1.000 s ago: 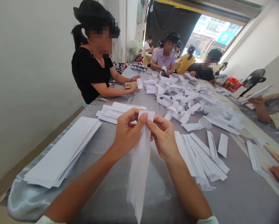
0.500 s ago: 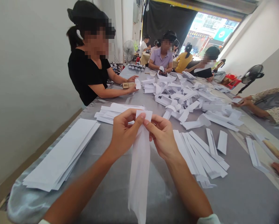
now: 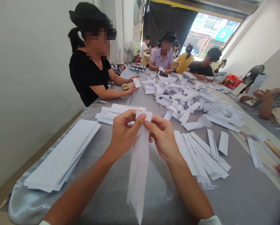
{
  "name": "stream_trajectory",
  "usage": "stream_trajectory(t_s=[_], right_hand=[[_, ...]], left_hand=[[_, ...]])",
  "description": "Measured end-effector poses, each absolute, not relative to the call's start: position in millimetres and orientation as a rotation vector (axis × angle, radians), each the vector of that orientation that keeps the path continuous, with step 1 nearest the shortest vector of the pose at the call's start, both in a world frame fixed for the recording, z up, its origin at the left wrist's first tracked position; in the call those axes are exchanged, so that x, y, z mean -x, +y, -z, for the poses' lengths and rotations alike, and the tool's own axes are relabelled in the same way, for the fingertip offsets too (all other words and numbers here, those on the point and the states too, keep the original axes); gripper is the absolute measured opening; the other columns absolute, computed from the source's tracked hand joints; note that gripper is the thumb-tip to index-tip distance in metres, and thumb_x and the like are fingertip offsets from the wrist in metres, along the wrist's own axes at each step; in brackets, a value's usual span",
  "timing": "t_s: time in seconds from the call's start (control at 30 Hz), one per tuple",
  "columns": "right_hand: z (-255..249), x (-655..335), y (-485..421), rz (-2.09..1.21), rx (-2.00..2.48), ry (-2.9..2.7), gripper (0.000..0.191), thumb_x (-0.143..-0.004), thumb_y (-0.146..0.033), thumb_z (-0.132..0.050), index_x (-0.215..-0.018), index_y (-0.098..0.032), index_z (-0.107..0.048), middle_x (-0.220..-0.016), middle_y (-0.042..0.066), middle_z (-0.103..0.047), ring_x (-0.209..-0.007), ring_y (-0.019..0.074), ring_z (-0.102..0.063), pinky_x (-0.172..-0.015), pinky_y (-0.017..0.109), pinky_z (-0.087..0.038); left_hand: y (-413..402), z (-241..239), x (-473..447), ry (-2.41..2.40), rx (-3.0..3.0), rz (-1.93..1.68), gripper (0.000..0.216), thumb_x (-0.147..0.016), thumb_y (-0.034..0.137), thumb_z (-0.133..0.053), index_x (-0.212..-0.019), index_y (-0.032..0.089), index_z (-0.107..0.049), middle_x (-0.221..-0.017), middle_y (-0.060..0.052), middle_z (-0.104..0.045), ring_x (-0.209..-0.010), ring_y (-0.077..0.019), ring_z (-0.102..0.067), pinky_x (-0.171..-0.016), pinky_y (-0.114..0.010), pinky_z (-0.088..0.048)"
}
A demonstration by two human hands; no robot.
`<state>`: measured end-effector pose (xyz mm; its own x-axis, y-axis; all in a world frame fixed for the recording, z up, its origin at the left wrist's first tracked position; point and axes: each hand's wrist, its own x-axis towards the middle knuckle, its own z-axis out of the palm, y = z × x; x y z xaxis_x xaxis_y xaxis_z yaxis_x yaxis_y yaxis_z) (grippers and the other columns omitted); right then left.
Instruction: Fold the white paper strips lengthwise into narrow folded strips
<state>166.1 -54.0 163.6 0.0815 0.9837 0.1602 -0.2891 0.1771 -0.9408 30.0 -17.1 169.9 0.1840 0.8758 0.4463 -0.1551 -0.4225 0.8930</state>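
Your left hand (image 3: 127, 135) and your right hand (image 3: 163, 138) meet over the tabletop (image 3: 244, 195), which is covered with a grey satiny cloth. Both hands are curled and closed on the top end of a long strip of thin white paper (image 3: 138, 168), pinching it between thumbs and bent fingers, the left hand at its left edge and the right hand at its right edge. The strip's top end stands just above your thumbs, and the rest hangs down in front of your wrists. You cannot tell whether its lower tip touches the cloth.

Just beyond your left hand lies a loose bundle of narrow white paper strips (image 3: 118, 113), and farther left a neat stack of long white paper strips (image 3: 60, 154) runs along the table's edge. Just beside your right hand, a fan of narrow white paper strips (image 3: 200, 156) spreads over the cloth. Beyond your hands, a large heap of folded white paper pieces (image 3: 186, 104) covers the middle of the tabletop.

On the far left side, a co-worker in a black shirt (image 3: 88, 76) holds a small white paper piece (image 3: 136, 82) near a small wooden block (image 3: 125, 86). At the right, another person's hands (image 3: 265, 101) raise a white paper sheet (image 3: 258, 83).
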Motion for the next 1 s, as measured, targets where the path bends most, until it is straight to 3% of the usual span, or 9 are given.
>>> stream_trajectory(t_s=[0.17,0.37,0.6,0.8,1.0], right_hand=[[-162.6,-168.1,-56.0,-0.964,0.97,-1.143,0.044,-0.099,-0.063,-0.071,-0.089,-0.021,-0.077,-0.073,-0.001,-0.059,-0.055,0.0109,-0.048,-0.044,0.025,-0.039],[-167.2,-171.9,-59.7,-0.594,1.095,-1.319,0.05,-0.106,-0.057,-0.064,-0.072,-0.021,-0.06,-0.069,-0.001,-0.053,-0.06,0.0123,-0.049,-0.051,0.025,-0.038],[-160.6,-178.5,-54.3,-0.544,1.116,-1.409,0.051,-0.112,-0.054,-0.053,-0.073,-0.023,-0.045,-0.064,-0.005,-0.043,-0.056,0.0112,-0.044,-0.053,0.027,-0.036],[-159.8,-183.5,-50.6,-0.75,1.04,-1.43,0.052,-0.109,-0.061,-0.055,-0.075,-0.022,-0.055,-0.065,-0.003,-0.054,-0.056,0.0127,-0.055,-0.051,0.026,-0.041],[-158.4,-183.0,-51.1,-0.725,1.089,-1.445,0.053,-0.109,-0.057,-0.06,-0.071,-0.022,-0.047,-0.061,-0.005,-0.046,-0.054,0.0111,-0.044,-0.052,0.028,-0.033]], left_hand=[[-16.9,-169.9,-30.0,0.761,-1.59,-1.436,0.03,-0.1,0.046,-0.074,-0.086,0.019,-0.075,-0.079,-0.003,-0.072,-0.063,-0.0148,-0.067,-0.055,-0.026,-0.055],[-13.1,-169.3,-27.9,0.744,-1.65,-1.393,0.029,-0.099,0.044,-0.074,-0.085,0.019,-0.075,-0.083,-0.004,-0.075,-0.077,-0.018,-0.069,-0.067,-0.027,-0.056],[-6.9,-170.6,-20.2,0.7,-1.621,-1.218,0.027,-0.094,0.044,-0.08,-0.087,0.018,-0.079,-0.081,-0.005,-0.075,-0.07,-0.0166,-0.067,-0.058,-0.025,-0.053],[-6.9,-173.8,-19.1,0.752,-1.585,-1.263,0.028,-0.094,0.043,-0.08,-0.088,0.016,-0.08,-0.081,-0.005,-0.075,-0.069,-0.0169,-0.069,-0.056,-0.024,-0.054],[-5.0,-171.5,-19.9,0.735,-1.464,-1.256,0.032,-0.089,0.046,-0.085,-0.1,0.017,-0.081,-0.088,-0.007,-0.077,-0.072,-0.0182,-0.07,-0.056,-0.025,-0.055]])
